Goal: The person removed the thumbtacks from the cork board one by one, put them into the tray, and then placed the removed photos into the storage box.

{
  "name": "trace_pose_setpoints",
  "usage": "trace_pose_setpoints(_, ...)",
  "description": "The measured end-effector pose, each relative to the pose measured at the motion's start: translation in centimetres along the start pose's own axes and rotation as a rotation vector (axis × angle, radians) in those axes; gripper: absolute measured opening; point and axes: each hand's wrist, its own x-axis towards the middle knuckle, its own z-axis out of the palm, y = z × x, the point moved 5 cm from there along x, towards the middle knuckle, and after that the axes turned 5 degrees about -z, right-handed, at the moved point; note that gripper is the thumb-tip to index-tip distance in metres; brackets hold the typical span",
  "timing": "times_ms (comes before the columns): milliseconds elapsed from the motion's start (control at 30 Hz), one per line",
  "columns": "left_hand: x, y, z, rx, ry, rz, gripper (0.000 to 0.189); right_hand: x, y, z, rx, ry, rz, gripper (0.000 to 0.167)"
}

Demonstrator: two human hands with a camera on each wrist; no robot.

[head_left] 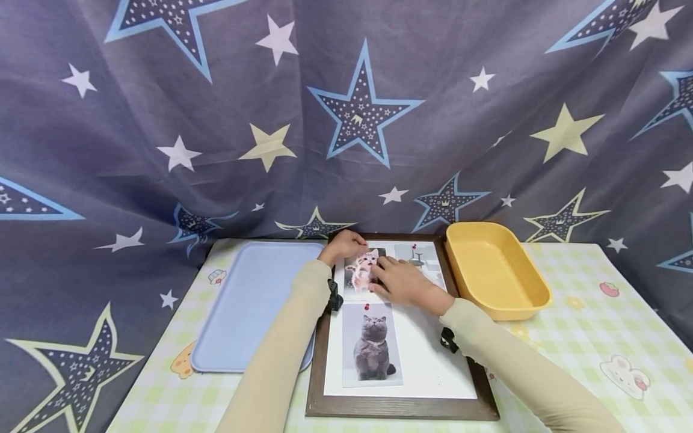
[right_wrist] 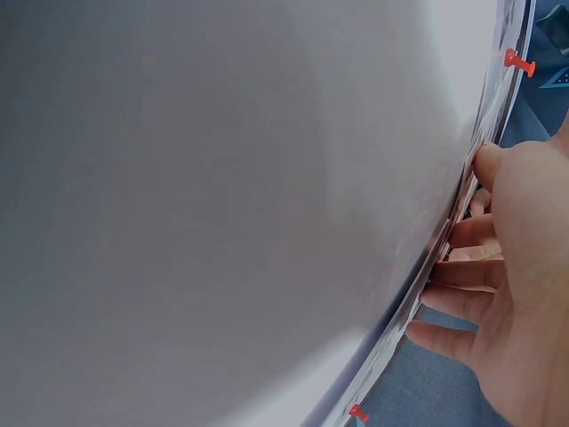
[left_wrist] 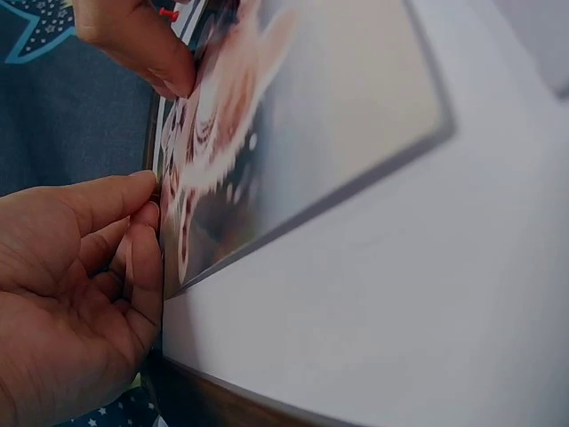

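Observation:
A photo of a pink-and-white kitten (head_left: 360, 272) lies on the upper left of a white board with a dark brown frame (head_left: 400, 406). My left hand (head_left: 346, 245) is at the photo's top left, fingers curled; in the left wrist view the left hand's fingertips (left_wrist: 142, 189) pinch at its edge. My right hand (head_left: 406, 281) reaches across from the right. Its slightly spread fingers (right_wrist: 458, 302) touch the photo. Below, a grey cat photo (head_left: 373, 361) carries a red push pin (head_left: 367, 307). Another pinned photo (head_left: 430, 264) sits at the upper right, partly behind the right hand.
Left of the board lies a light blue tray (head_left: 243, 313), partly under the left forearm. A yellow basin (head_left: 498, 270) stands against the frame's right side. The table wears a green checked cloth (head_left: 590, 337), and a star-patterned curtain (head_left: 455, 138) hangs behind.

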Motion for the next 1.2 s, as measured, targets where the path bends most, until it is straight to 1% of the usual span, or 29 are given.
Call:
trace_pose_setpoints(367, 0.0, -0.1, 0.1, -0.043, -0.005, 0.027, 0.021, -0.1, -0.1, -0.2, 0.001, 0.000, -0.002, 0.035)
trace_pose_setpoints(600, 0.4, -0.6, 0.1, -0.119, -0.023, 0.046, 0.023, -0.2, -0.1, -0.3, -0.001, 0.009, -0.002, 0.034)
trace_pose_setpoints(900, 0.4, -1.0, 0.0, -0.215, -0.039, 0.002, 0.027, -0.1, 0.0, -0.2, 0.001, -0.004, 0.006, 0.036)
trace_pose_setpoints(1033, 0.3, -1.0, 0.0, -0.222, -0.040, -0.003, 0.028, -0.1, 0.0, -0.2, 0.003, -0.003, 0.002, 0.036)
trace_pose_setpoints(1200, 0.3, -1.2, 0.1, -0.228, -0.019, -0.022, 0.030, 0.0, 0.0, 0.0, 0.001, -0.009, 0.002, 0.038)
